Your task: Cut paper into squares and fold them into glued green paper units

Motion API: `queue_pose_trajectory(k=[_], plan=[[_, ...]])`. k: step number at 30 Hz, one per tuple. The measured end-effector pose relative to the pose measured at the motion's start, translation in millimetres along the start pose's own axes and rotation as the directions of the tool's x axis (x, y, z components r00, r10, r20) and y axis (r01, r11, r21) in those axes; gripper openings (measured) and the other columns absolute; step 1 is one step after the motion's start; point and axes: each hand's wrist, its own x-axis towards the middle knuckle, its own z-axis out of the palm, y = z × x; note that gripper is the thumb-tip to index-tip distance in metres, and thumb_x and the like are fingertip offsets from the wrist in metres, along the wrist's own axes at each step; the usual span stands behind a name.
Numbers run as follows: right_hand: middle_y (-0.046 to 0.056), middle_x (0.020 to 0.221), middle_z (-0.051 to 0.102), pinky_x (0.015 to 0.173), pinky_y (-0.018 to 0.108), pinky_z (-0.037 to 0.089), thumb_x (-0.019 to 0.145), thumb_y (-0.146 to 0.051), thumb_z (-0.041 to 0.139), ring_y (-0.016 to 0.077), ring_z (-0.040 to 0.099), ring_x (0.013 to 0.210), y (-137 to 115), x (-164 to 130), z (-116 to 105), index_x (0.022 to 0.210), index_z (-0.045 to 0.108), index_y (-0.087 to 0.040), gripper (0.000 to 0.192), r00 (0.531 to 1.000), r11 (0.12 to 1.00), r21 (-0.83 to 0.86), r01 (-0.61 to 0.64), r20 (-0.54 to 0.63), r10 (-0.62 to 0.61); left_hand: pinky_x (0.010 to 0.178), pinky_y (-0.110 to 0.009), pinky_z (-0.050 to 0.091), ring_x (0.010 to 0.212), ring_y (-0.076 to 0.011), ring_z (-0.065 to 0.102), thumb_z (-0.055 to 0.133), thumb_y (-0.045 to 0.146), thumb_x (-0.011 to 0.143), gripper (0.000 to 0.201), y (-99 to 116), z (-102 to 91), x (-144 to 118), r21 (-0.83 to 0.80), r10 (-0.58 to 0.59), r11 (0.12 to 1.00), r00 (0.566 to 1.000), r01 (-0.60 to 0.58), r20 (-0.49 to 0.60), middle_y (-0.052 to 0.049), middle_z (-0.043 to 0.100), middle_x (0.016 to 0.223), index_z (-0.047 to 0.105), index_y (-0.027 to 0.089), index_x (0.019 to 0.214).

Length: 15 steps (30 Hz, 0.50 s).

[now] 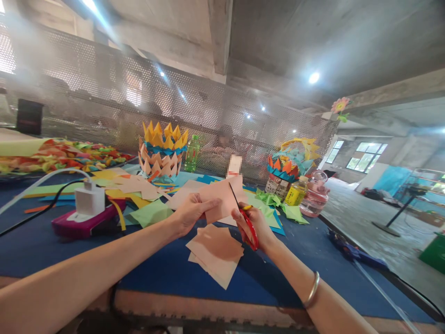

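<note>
My left hand (pixel 198 212) pinches the left edge of a pale pink sheet of paper (pixel 218 195), held up over the table. Red-handled scissors (pixel 251 229) are in my right hand (pixel 259 227), fingers wrapped round the handles. Their dark blade lies against the sheet's right part; whether it is cutting there I cannot tell. Something small and yellow (pixel 247 208) shows at the right hand's fingers. Below both hands a loose stack of pale pink paper pieces (pixel 217 253) rests on the blue tabletop (pixel 153 273).
Folded-paper baskets (pixel 162 155) stand behind, beside a green bottle (pixel 192 153). At right are a yellow bottle (pixel 296 191), a pink jug (pixel 314 197) and a blue glue gun (pixel 356 250). A purple power strip (pixel 86 222) with a white charger (pixel 89 199) sits left. A perforated screen (pixel 194 106) closes the back.
</note>
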Motion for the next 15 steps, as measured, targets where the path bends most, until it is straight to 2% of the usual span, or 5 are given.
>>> queue_pose_trajectory(k=[4,8,15], plan=[[-0.007,0.041,0.043,0.038,0.021,0.035,0.087,-0.061,0.052,0.0095,0.045,0.034,-0.4,-0.7,-1.1,0.071,0.043,-0.022,0.043,0.999,0.999,0.013,0.043,-0.006,-0.043,0.065,-0.025,0.054,0.075,-0.0203,0.071,0.087,0.038,0.056,0.035,1.0,3.3,-3.2,0.037,-0.035,0.999,0.999,0.034,0.008,-0.007,0.076,0.082,0.076,0.017,0.082],[-0.008,0.04,0.041,0.037,0.021,0.032,0.087,-0.064,0.049,0.0092,0.043,0.033,4.8,-0.7,-1.5,0.076,0.047,-0.022,0.043,0.999,0.999,0.043,0.031,-0.013,-0.031,0.067,-0.026,0.056,0.077,-0.0212,0.073,0.086,0.042,0.057,0.04,-2.1,4.1,-4.9,0.032,-0.078,0.997,0.993,0.075,0.089,-0.007,0.077,0.085,0.077,0.019,0.089],[-0.009,0.036,0.039,0.031,0.019,0.026,0.084,-0.069,0.049,0.0077,0.036,0.027,8.4,0.7,0.6,0.074,0.044,-0.023,0.047,1.0,0.993,0.114,-0.01,-0.013,0.012,0.067,-0.027,0.057,0.079,-0.0219,0.073,0.086,0.041,0.059,0.044,-2.4,5.1,-5.6,0.013,-0.09,0.996,0.991,0.089,0.1,-0.009,0.077,0.091,0.076,0.018,0.096]])
